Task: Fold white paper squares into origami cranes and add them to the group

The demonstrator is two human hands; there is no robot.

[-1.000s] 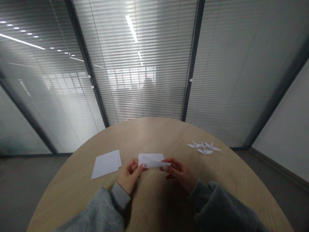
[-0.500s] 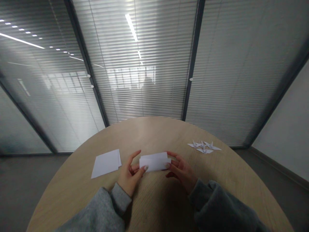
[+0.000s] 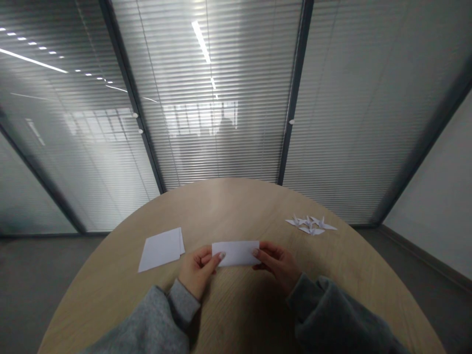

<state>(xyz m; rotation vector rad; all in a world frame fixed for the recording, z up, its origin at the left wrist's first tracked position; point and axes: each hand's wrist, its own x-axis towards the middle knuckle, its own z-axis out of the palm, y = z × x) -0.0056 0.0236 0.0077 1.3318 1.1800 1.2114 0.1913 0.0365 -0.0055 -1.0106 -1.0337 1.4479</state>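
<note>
Left hand (image 3: 197,270) and right hand (image 3: 278,265) pinch a folded paper strip (image 3: 236,253) by its ends between the fingertips — paper squares (image 3: 160,250) at ten o'clock, paper cranes (image 3: 310,224) at two.

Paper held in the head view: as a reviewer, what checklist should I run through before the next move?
1. Left hand pinches the white paper rectangle at one short end: ok.
2. Right hand pinches the other short end: ok.
3. Paper edges line up: cannot tell, too small.
4. Stack of white paper sheets lies apart from the held paper: ok.
5. Folded paper cranes sit beyond the right hand, untouched: ok.
</note>
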